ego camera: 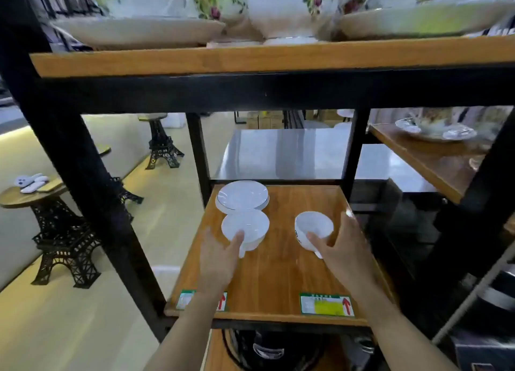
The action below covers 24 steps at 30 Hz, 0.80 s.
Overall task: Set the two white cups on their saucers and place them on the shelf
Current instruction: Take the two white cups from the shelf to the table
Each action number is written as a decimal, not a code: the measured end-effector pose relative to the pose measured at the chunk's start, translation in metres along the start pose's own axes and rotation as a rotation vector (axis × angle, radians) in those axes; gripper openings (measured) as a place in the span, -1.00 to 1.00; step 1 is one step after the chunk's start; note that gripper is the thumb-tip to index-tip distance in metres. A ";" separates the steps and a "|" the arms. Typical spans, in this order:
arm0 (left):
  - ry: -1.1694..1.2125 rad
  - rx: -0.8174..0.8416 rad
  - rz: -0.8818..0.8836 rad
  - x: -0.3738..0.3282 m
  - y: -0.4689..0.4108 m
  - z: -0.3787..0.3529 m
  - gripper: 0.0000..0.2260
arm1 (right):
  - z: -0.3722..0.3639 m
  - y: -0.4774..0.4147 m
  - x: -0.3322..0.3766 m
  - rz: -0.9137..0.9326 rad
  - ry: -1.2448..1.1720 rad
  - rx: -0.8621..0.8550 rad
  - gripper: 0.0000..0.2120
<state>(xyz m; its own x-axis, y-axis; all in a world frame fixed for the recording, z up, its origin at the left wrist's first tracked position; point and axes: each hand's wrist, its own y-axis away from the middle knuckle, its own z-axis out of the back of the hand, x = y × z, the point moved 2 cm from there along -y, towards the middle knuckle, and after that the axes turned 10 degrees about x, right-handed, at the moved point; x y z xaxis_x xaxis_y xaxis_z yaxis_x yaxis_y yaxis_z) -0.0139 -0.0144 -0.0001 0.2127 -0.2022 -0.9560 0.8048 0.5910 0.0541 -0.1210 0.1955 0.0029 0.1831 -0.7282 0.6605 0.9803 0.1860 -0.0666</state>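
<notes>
Two white cups stand on the wooden shelf [278,273]. The left cup [246,227] sits just in front of a small stack of white saucers [242,196] at the shelf's back left. My left hand [220,259] reaches it, thumb on its near rim by the handle. The right cup [313,227] stands to the right, bare on the wood. My right hand [342,248] wraps its right side, thumb on the near wall and fingers spread behind it. Neither cup is on a saucer.
An upper shelf board [264,58] carries floral teaware close overhead. Black frame posts [199,153] flank the shelf. Price labels [326,303] line its front edge. Another shelf with glassware [434,131] is at right; tower-shaped stools [64,239] stand at left.
</notes>
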 end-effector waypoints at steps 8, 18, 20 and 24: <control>0.099 0.090 0.292 0.019 -0.004 -0.014 -0.50 | -0.024 0.002 -0.020 -0.097 -0.081 0.100 -0.68; 0.450 0.212 0.431 0.009 0.007 -0.017 -0.77 | -0.012 0.010 -0.009 -0.362 -0.662 0.402 -0.79; 0.468 0.227 0.453 0.009 0.007 -0.016 -0.73 | -0.010 0.014 -0.004 -0.460 -0.871 0.506 -0.74; 0.437 0.145 0.427 0.008 0.004 -0.019 -0.74 | -0.007 0.015 -0.001 -0.449 -0.946 0.484 -0.71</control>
<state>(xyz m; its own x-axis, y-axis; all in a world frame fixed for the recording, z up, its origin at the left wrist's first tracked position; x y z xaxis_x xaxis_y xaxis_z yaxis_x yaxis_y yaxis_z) -0.0192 0.0013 -0.0129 0.3103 0.3843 -0.8695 0.7727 0.4309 0.4661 -0.1062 0.1944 -0.0040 -0.5046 -0.0453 0.8621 0.7745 0.4175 0.4753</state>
